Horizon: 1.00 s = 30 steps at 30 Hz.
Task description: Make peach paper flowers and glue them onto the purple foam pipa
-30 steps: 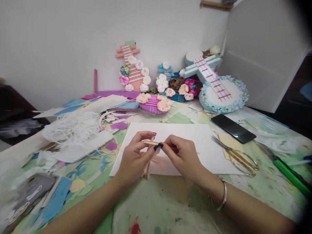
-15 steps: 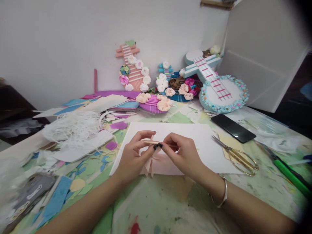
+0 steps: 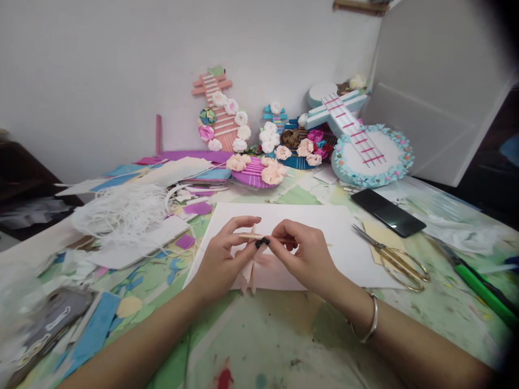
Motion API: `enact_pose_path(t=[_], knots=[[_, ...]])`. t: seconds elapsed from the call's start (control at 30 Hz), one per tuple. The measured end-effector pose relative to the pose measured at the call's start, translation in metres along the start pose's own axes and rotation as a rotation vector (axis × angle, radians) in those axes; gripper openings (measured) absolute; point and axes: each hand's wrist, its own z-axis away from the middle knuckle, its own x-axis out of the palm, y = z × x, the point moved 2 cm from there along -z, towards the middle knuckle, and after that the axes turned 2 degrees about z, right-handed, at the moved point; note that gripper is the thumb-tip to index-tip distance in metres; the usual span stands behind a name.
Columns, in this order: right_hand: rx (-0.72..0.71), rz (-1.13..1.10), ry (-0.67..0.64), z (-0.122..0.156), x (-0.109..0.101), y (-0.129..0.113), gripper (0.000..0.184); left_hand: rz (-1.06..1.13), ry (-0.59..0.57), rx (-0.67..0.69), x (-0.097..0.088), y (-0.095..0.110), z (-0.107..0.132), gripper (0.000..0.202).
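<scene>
My left hand [image 3: 221,256] and my right hand [image 3: 308,251] meet above a white sheet of paper [image 3: 344,270]. A thin wooden stick [image 3: 248,236] runs crosswise through both hands, its other end showing past my right hand. Pale pink paper [image 3: 248,275], thin and creased, hangs below my left fingers. The thumbs of both hands press together at the stick, pinching the paper's edge there. My left forefinger stretches out above the stick. My right fingers curl behind it and are partly hidden.
Gold-handled scissors [image 3: 389,254] and a black phone [image 3: 387,212] lie at the right, near a green-handled tool [image 3: 484,289]. White cord [image 3: 121,213] and coloured paper scraps cover the left. Flower-decorated instrument models, one of them light blue [image 3: 365,154], stand along the wall.
Hardly anything differs. The fingers have shifted slightly about the stick, and its far end shows more clearly past my right hand.
</scene>
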Motion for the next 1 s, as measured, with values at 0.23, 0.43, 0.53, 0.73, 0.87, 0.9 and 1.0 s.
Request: enact_pose_path(t=[0.23,0.43,0.53,0.73,0.87,0.9,1.0], knots=[[0.023,0.009,0.002,0.0010,-0.0001,-0.0017,0.014,0.031,-0.006,-0.050,0.0003,0.0037,0.0000,0.018],[0.033,0.010,-0.008,0.0001,-0.0004,-0.0022,0.016,0.031,0.001,-0.050,0.0005,0.0048,0.0001,0.017],[0.032,0.022,-0.012,-0.0001,-0.0004,-0.0013,0.018,0.038,0.001,-0.061,0.0017,0.0055,0.0005,0.016],[0.028,0.027,-0.027,-0.0007,-0.0007,-0.0022,0.021,0.072,0.008,-0.060,0.0021,0.0066,0.0007,0.015],[0.026,0.020,-0.039,-0.0004,-0.0009,-0.0033,0.021,0.066,0.007,-0.053,0.0015,0.0047,0.0010,0.017],[0.026,0.017,-0.044,-0.0003,-0.0009,-0.0033,0.021,0.066,0.009,-0.058,0.0017,0.0044,0.0012,0.017],[0.019,0.017,-0.053,0.0002,-0.0010,-0.0032,0.022,0.065,0.028,-0.071,0.0026,0.0048,0.0018,0.018]])
